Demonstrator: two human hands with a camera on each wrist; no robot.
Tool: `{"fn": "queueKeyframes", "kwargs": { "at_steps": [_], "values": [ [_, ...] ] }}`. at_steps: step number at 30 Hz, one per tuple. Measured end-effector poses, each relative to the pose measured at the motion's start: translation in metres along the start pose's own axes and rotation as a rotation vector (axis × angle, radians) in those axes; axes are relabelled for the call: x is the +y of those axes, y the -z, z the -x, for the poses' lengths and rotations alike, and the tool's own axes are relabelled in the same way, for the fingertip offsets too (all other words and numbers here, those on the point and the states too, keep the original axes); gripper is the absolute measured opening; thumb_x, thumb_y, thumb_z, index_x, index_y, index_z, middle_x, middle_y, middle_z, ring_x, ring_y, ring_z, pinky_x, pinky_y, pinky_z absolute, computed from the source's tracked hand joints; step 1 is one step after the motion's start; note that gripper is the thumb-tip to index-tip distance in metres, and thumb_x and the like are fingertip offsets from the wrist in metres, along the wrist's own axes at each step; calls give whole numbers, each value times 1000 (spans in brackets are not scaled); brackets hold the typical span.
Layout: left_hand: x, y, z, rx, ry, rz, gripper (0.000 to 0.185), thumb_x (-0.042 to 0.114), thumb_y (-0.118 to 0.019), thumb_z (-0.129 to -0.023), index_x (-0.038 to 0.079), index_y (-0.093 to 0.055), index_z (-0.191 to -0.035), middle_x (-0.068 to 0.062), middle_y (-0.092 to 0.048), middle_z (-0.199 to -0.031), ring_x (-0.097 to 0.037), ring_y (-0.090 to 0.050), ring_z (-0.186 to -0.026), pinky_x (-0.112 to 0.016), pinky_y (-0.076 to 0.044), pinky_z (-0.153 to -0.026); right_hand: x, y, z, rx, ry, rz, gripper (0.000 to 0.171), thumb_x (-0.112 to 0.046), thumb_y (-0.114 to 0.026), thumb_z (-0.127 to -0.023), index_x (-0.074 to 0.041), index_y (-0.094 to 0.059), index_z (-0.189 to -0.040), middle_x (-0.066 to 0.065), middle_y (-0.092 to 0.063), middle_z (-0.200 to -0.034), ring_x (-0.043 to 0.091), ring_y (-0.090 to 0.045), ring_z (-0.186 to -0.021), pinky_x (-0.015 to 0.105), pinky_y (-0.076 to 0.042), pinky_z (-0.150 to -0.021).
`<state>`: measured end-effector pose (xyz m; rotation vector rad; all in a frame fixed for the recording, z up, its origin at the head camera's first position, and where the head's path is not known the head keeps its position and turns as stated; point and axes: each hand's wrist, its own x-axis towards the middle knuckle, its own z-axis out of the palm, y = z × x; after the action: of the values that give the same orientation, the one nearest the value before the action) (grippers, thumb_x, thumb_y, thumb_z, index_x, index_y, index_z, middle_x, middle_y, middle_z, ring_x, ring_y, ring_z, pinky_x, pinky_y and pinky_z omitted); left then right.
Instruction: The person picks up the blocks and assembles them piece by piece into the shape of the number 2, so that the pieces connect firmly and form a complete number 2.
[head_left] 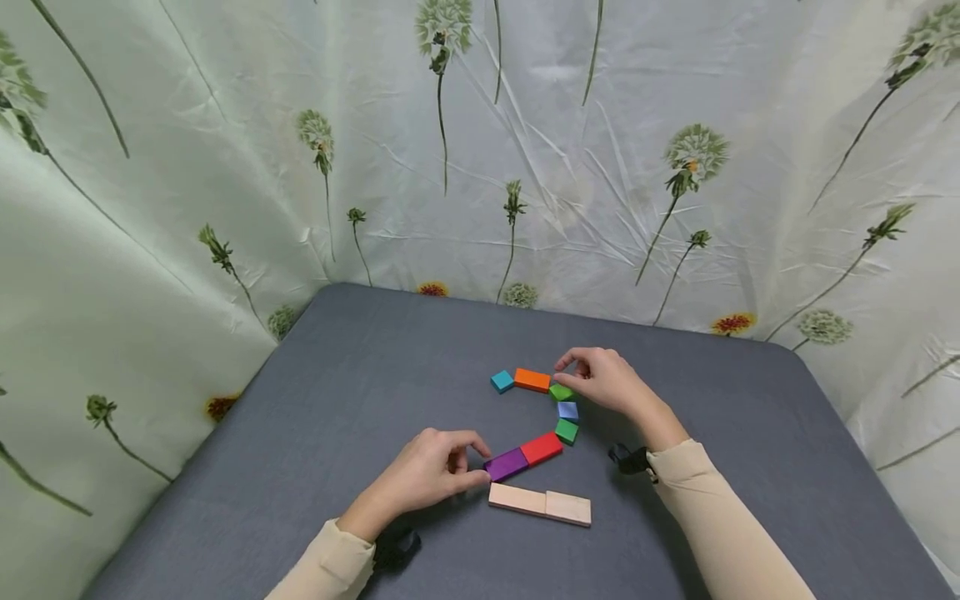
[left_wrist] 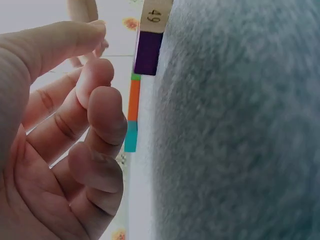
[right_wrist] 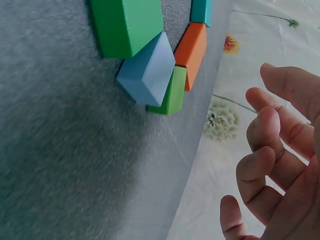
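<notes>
A curved row of painted blocks lies on the table: teal (head_left: 502, 382), orange (head_left: 532, 380), light green (head_left: 561, 392), blue (head_left: 567, 412), darker green (head_left: 566, 431), red (head_left: 542, 448) and purple (head_left: 506, 464). My left hand (head_left: 423, 472) is beside the purple block's left end, fingers loosely bent and holding nothing; the left wrist view shows a gap between fingertips and blocks. Over the row's far bend hovers my right hand (head_left: 606, 381), thumb and fingers apart, with nothing in it. The right wrist view shows its fingers (right_wrist: 260, 167) away from the blocks.
Two plain wooden blocks (head_left: 517, 499) lie end to end just nearer than the purple one. The grey tabletop (head_left: 390, 367) has rounded far corners. A flower-print curtain (head_left: 570, 167) hangs behind it. Dark straps (head_left: 628, 458) sit at both wrists.
</notes>
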<state>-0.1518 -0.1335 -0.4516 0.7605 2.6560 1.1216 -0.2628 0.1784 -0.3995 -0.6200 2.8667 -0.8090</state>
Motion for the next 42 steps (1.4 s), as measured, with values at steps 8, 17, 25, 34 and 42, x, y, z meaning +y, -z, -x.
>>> {"fn": "queueKeyframes", "kwargs": {
  "at_steps": [8, 17, 25, 34, 42],
  "values": [
    [-7, 6, 6, 45, 12, -1, 17, 25, -84, -95, 20, -78, -111, 15, -56, -67, 2, -46, -56, -21, -42, -57, 8, 1, 15, 8, -17, -19, 20, -27, -74, -102, -10, -77, -114, 0, -62, -77, 14, -50, -64, 29, -40, -61],
    [-14, 9, 11, 87, 14, 4, 16, 25, -84, -95, 18, -79, -108, 16, -57, -68, 2, -47, -56, -21, -42, -55, 1, -14, 5, 16, -46, 95, 25, -31, -77, -99, -11, -76, -115, -1, -59, -74, 13, -48, -60, 29, -36, -58],
    [-16, 8, 14, 96, 14, 15, 15, 25, -84, -95, 18, -79, -107, 16, -58, -69, 3, -49, -55, -22, -45, -56, -7, -33, -22, -45, -67, 210, 34, -38, -82, -96, -14, -77, -119, -1, -62, -74, 13, -51, -61, 29, -37, -59],
    [-14, 10, 10, 94, 8, 22, 14, 24, -84, -95, 17, -79, -107, 15, -59, -68, 2, -48, -55, -22, -45, -55, -13, -35, -33, -74, -93, 269, 30, -35, -85, -94, -16, -80, -116, -1, -70, -83, 13, -57, -67, 30, -43, -62],
    [-12, 11, 7, 90, 4, 15, 13, 24, -84, -96, 18, -79, -106, 16, -58, -68, 3, -48, -55, -21, -43, -54, -14, -32, -36, -72, -121, 288, 28, -34, -83, -95, -15, -79, -116, 1, -73, -88, 15, -60, -72, 32, -45, -66]
  ]
}}
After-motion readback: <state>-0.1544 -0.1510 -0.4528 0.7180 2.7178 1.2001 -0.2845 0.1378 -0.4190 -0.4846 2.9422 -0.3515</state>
